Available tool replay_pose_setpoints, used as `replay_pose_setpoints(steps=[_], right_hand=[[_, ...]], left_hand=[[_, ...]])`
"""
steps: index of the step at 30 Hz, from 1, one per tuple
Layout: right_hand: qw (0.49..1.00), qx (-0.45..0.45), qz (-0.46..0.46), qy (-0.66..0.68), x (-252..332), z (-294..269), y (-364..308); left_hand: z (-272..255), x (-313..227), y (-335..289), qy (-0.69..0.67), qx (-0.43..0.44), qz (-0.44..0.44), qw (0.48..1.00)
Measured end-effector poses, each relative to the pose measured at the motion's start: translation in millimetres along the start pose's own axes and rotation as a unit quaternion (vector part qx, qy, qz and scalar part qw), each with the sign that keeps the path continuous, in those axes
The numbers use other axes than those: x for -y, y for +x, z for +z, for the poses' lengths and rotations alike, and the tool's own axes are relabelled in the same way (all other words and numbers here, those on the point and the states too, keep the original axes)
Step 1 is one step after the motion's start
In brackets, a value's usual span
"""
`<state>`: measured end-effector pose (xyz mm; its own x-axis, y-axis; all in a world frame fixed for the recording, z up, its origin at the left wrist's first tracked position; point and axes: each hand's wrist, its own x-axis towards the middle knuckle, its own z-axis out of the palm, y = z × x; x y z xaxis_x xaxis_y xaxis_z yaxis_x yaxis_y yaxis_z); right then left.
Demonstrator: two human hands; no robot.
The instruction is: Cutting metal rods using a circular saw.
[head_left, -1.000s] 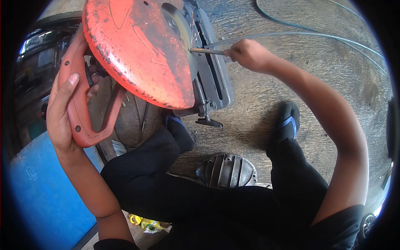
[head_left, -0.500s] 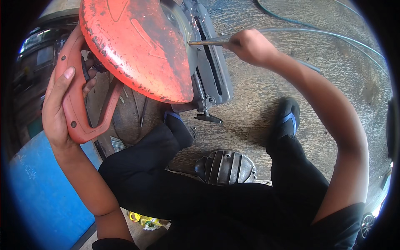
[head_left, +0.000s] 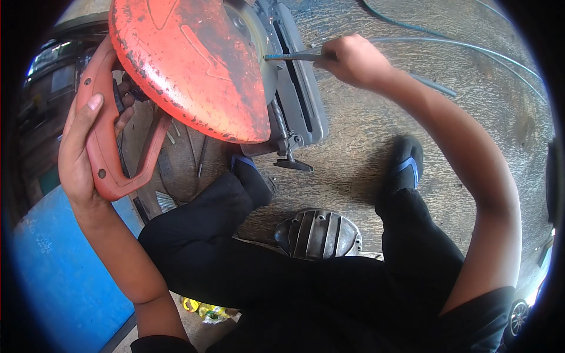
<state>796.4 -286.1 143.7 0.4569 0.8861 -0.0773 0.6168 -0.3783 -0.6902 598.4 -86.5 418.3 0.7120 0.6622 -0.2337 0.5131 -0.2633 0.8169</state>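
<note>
A chop saw with a worn red blade guard [head_left: 194, 70] stands at the upper left. My left hand [head_left: 77, 154] is wrapped round its red loop handle [head_left: 106, 167], with the fingers reaching inside the loop by a black trigger. Out to the right, my right hand [head_left: 356, 62] is closed on a thin metal rod [head_left: 289, 57]. The rod points left, and its bluish tip meets the edge of the cutting disc [head_left: 270, 82]. Most of the disc is hidden by the guard. Below the rod lies the saw's grey base [head_left: 315, 120] with a clamp screw [head_left: 279, 120] and its black handle [head_left: 293, 165].
A ribbed metal cover [head_left: 318, 234] lies on the floor between my legs. Hoses [head_left: 435, 41] curve across the upper right, near a short grey pipe [head_left: 434, 85]. A blue panel [head_left: 65, 265] is at the lower left. Thin rods [head_left: 203, 156] lie beside my left foot.
Sparks seen by the disc earlier do not show now. The rod looks turned, its brownish side replaced by a darker, bluish one. My right hand has shifted slightly up; my left keeps its grip.
</note>
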Motion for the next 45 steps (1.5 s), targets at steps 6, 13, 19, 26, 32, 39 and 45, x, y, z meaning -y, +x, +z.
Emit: replay_pose_setpoints(steps=[6, 13, 19, 26, 32, 39, 45], right_hand=[[0.998, 0.017, 0.029, -0.048, 1.5, -8.6, 8.5], [0.994, -0.022, -0.031, -0.105, -2.8, -11.1, 12.6], [0.99, -0.048, -0.062, -0.118, -4.3, -9.0, 15.8], [0.986, -0.054, -0.074, -0.14, 3.4, -16.8, 15.1], [0.983, -0.061, -0.081, -0.156, 11.6, -21.6, 13.2], [0.985, -0.056, -0.065, -0.147, 11.3, -22.0, 13.5], [0.985, -0.048, -0.074, -0.148, 13.4, -23.8, 11.0]], left_hand=[[-8.7, -0.6, 2.8, 0.036, -0.001, -0.031, 0.999], [-0.5, -0.6, 0.2, 0.012, -0.007, -0.001, 1.0], [8.8, -3.8, -1.9, 0.012, -0.033, 0.01, 0.999], [10.7, -4.7, -1.8, 0.013, -0.043, 0.01, 0.999], [9.3, -3.5, -1.8, 0.03, -0.049, 0.02, 0.998], [8.8, -3.4, -0.6, 0.032, -0.051, 0.013, 0.998], [5.7, -2.1, -0.2, 0.017, -0.035, 0.008, 0.999]])
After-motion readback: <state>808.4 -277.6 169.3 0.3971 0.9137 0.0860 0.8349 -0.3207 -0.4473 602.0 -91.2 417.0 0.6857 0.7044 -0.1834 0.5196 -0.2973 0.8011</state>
